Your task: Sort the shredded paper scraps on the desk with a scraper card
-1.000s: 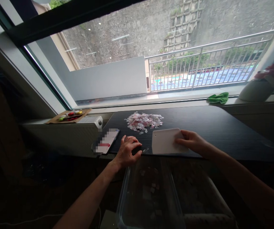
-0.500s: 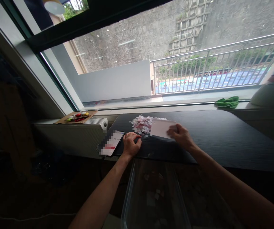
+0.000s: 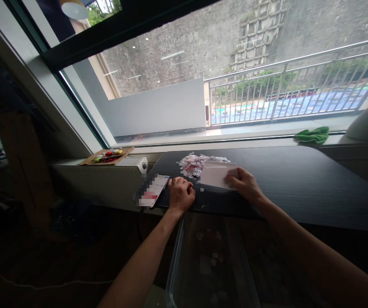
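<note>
My right hand grips a pale rectangular card by its right end, fingers hidden partly behind it. The card is tilted over the right side of a heap of small paper scraps on the dark table. Near the table's front edge rests my left hand, its fingers curled in; whatever may be inside them is hidden. A phone with a lit screen lies just left of that hand. One loose paper scrap sits between the hands.
Below the front edge stands a clear plastic bin with some paper pieces inside. A radiator is at left, with small colourful items on brown cardboard. A green cloth lies on the sill by the window.
My left hand has drawn slightly toward me and right, its fingers more curled. A loose scrap now shows apart from the heap. The card stays in my right hand, shifted little.
</note>
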Demonstrator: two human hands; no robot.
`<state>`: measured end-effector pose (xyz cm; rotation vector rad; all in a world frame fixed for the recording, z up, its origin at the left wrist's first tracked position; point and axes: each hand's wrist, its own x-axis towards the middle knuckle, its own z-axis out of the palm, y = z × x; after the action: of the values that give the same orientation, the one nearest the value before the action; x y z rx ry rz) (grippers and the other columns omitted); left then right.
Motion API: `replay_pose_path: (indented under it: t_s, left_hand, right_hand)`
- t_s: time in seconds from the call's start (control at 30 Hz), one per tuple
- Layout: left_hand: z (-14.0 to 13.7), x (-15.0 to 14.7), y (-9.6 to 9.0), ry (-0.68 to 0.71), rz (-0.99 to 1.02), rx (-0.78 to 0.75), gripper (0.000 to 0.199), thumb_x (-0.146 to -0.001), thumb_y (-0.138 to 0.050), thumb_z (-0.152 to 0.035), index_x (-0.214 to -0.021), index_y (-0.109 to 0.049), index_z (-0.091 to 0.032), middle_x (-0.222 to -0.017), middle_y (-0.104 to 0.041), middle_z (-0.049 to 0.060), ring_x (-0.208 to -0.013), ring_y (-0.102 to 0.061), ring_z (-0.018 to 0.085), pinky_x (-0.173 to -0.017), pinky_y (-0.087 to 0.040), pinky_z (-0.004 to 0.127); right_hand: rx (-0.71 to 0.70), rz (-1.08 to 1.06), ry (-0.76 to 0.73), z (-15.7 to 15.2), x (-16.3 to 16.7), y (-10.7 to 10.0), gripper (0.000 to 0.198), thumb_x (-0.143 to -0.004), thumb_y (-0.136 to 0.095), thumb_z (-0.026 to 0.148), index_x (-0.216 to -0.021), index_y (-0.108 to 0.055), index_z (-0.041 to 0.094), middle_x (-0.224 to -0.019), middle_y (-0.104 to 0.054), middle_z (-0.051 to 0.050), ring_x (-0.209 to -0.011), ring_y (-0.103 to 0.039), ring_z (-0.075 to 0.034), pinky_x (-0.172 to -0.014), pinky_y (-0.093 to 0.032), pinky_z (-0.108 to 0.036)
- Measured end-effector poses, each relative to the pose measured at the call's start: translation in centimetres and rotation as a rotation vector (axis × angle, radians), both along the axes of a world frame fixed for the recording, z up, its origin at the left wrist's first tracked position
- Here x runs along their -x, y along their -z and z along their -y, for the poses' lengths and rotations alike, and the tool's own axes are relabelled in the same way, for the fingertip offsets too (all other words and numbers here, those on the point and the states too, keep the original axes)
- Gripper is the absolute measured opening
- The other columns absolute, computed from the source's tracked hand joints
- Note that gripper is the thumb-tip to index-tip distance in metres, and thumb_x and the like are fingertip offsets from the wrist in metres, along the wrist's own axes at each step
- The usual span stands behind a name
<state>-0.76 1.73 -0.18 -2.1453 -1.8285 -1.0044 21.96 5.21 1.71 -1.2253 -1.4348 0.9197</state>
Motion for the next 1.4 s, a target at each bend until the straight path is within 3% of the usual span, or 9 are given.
replay_pose_path:
  t_s: [0.3, 0.6, 0.8, 1.0, 1.27, 1.4]
  left_hand:
    - [0.0, 0.1, 0.1, -0.016, 0.026, -0.038, 0.016, -0.074, -0.053, -0.014, -0.075, -0.066, -0.022, -0.086, -0.065, 0.006, -0.103, -0.053, 0.027, -0.104, -0.03, 0.053]
    - [0.1, 0.0, -0.1, -0.013, 0.033, -0.032, 0.015, -0.072, -0.054, -0.013, -0.074, -0.066, -0.022, -0.085, -0.066, 0.005, -0.104, -0.054, 0.027, -0.104, -0.032, 0.05]
    - [0.1, 0.1, -0.1, -0.009, 0.017, -0.028, 0.015, -0.072, -0.054, -0.014, -0.074, -0.066, -0.021, -0.085, -0.066, 0.005, -0.102, -0.055, 0.026, -0.103, -0.033, 0.049]
    - [0.0, 0.0, -0.1, -0.014, 0.036, -0.025, 0.015, -0.072, -0.055, -0.013, -0.073, -0.067, -0.021, -0.084, -0.067, 0.005, -0.1, -0.056, 0.025, -0.101, -0.034, 0.047]
    - [-0.3, 0.2, 0.2, -0.023, 0.086, -0.049, 0.015, -0.071, -0.055, -0.012, -0.069, -0.066, -0.022, -0.081, -0.068, 0.004, -0.096, -0.058, 0.023, -0.098, -0.036, 0.043]
    - [-0.5, 0.3, 0.3, -0.027, 0.122, -0.057, 0.015, -0.071, -0.055, -0.012, -0.068, -0.067, -0.021, -0.08, -0.069, 0.004, -0.095, -0.059, 0.023, -0.097, -0.037, 0.042]
  right_hand:
    - [0.016, 0.017, -0.037, -0.1, 0.0, -0.3, 0.022, -0.064, -0.064, 0.034, -0.081, -0.059, 0.02, -0.072, -0.063, -0.001, -0.066, -0.057, -0.018, -0.06, -0.048, -0.03]
    - [0.081, 0.058, 0.107, 2.0, -1.9, 0.2, 0.023, -0.064, -0.062, 0.036, -0.081, -0.062, 0.02, -0.077, -0.065, -0.003, -0.075, -0.059, -0.021, -0.068, -0.048, -0.032]
    - [0.17, -0.037, -0.07, 2.3, -1.6, 0.4, 0.027, -0.063, -0.065, 0.034, -0.086, -0.065, 0.019, -0.081, -0.067, -0.003, -0.074, -0.06, -0.02, -0.066, -0.048, -0.03]
    - [0.148, -0.058, 0.007, 2.0, -1.0, 0.6, 0.026, -0.063, -0.067, 0.033, -0.085, -0.065, 0.018, -0.08, -0.069, -0.003, -0.072, -0.061, -0.018, -0.064, -0.049, -0.028]
    - [0.311, -0.11, -0.143, 2.8, -0.2, -1.0, 0.02, -0.061, -0.069, 0.023, -0.08, -0.067, 0.016, -0.072, -0.07, -0.002, -0.063, -0.061, -0.016, -0.057, -0.048, -0.025]
    - [0.293, -0.116, -0.142, 2.6, 0.2, -1.1, 0.018, -0.063, -0.069, 0.021, -0.08, -0.067, 0.016, -0.073, -0.07, -0.002, -0.063, -0.061, -0.015, -0.057, -0.049, -0.024]
